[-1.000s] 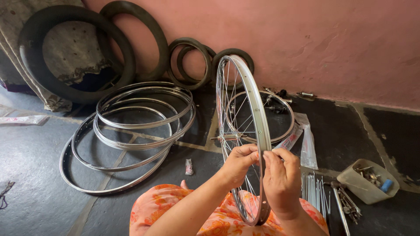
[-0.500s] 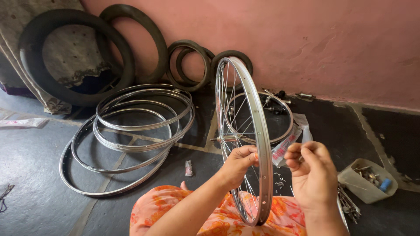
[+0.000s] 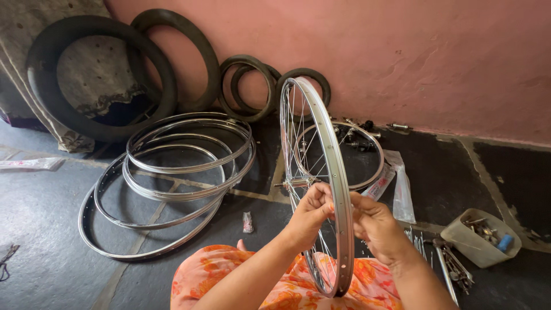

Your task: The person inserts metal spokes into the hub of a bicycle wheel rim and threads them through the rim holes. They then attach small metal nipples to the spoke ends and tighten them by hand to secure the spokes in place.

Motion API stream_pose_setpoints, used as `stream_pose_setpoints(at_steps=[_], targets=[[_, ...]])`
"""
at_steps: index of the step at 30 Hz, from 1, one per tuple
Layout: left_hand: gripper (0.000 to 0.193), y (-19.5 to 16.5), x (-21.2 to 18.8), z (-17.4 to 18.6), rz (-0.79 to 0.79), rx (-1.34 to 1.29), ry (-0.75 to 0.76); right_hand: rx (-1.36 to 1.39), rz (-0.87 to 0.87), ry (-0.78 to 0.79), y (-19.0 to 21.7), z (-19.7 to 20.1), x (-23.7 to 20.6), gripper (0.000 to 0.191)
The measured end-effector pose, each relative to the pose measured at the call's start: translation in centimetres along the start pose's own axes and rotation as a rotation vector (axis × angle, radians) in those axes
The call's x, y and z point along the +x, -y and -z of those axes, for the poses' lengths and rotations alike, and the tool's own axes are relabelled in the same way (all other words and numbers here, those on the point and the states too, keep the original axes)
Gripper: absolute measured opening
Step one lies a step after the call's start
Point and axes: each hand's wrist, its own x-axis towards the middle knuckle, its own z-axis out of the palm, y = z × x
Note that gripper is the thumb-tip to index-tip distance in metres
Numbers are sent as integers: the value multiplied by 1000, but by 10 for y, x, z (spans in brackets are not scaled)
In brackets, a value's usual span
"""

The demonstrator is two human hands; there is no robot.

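Observation:
A silver spoked bicycle wheel (image 3: pixel 321 126) stands upright on my lap, edge toward me. My left hand (image 3: pixel 310 213) reaches in from the rim's left side, fingers pinched among the spokes near the hub (image 3: pixel 294 183). My right hand (image 3: pixel 376 225) is on the rim's right side, fingers curled against the rim at the same height. Whether either hand pinches a small part is hidden by the fingers.
Several bare metal rims (image 3: pixel 172 172) lie stacked on the stone floor at left. Black tyres (image 3: pixel 97 74) lean on the pink wall. A second spoked wheel (image 3: pixel 359 155) lies behind. A small tub of parts (image 3: pixel 482 238) and loose spokes (image 3: pixel 445 258) sit at right.
My right hand, drawn away to the right half a second ago, has come back against the rim. My left hand has stayed at the spokes.

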Motion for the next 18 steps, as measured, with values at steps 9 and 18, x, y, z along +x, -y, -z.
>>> stream_pose_setpoints(at_steps=[9, 18], targets=[[31, 6, -1, 7, -9, -39, -25, 133, 131, 23, -34, 4, 24, 14], [26, 8, -4, 7, 45, -38, -1, -43, 503, -36, -47, 2, 23, 9]])
